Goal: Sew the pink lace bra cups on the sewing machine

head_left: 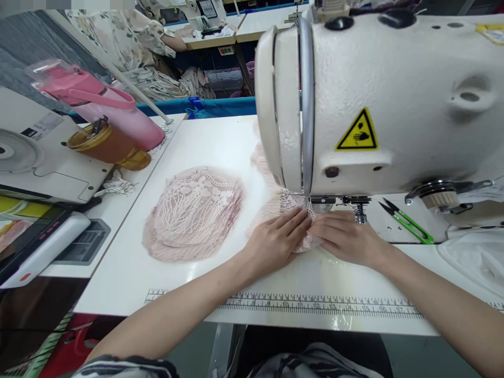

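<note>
A pale pink lace piece [264,211] lies under the needle end of a white sewing machine [394,105]. My left hand [277,233] presses on it just left of the needle area, fingers together and curved over the fabric. From the right, my right hand [346,237] closes on the edge of the same lace, fingers pressed together and fingertips close to the left hand's. Both thumbs are mostly hidden, and the machine head covers part of the lace. A rounded stack of pink lace pieces [192,215] rests on the table to the left.
Green-handled thread snips [409,220] lie right of the needle area. A printed ruler [315,304] runs along the table's front edge. At left stand a pink bottle [114,107], a brown cup [106,144] and another machine [39,152]. A person in a floral top [122,37] sits beyond.
</note>
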Demonstrator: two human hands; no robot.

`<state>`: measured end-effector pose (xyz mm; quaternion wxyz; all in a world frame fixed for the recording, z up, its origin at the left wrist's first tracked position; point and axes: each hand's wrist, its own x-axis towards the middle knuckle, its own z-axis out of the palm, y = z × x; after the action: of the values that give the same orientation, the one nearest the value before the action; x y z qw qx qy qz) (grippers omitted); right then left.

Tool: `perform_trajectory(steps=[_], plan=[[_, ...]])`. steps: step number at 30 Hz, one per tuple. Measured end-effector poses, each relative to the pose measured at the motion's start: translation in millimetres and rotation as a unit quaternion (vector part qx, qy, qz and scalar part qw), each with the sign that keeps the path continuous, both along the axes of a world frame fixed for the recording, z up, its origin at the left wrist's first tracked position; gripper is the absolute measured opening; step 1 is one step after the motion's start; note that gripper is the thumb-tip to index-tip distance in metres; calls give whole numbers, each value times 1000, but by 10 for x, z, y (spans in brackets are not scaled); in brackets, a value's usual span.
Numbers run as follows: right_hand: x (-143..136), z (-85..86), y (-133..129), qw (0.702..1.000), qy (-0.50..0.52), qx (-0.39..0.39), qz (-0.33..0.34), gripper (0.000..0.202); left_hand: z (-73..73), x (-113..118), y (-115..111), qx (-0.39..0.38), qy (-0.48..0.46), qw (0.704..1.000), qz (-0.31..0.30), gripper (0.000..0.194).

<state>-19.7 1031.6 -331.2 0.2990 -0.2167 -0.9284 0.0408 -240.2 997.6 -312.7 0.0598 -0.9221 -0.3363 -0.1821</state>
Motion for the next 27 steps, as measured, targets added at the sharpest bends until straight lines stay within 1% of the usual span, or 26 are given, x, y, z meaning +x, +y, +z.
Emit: perform_trajectory(steps=[6, 11, 15, 18, 23, 27], plan=[[40, 30, -2, 999, -11, -25, -20, 22, -31, 21, -6, 16, -6, 1000, -1, 32], [58, 84, -1, 999, -12, -18, -37, 22, -31, 32, 1, 18, -9, 1000, 2, 30], [54, 84, 20, 999, -9, -17, -30, 20, -31, 35, 21, 27, -8, 1000, 6, 31], [47, 76, 24, 999, -12, -13, -38, 19, -32, 26, 41, 30, -6, 1000, 9, 31], [56, 72, 15, 998, -16, -27, -59, 20, -29, 3, 74, 30, 0, 1000, 2, 33], [52, 71, 13, 999, -22, -26, -34, 21, -21, -27, 91, 29, 6, 999, -21, 34]])
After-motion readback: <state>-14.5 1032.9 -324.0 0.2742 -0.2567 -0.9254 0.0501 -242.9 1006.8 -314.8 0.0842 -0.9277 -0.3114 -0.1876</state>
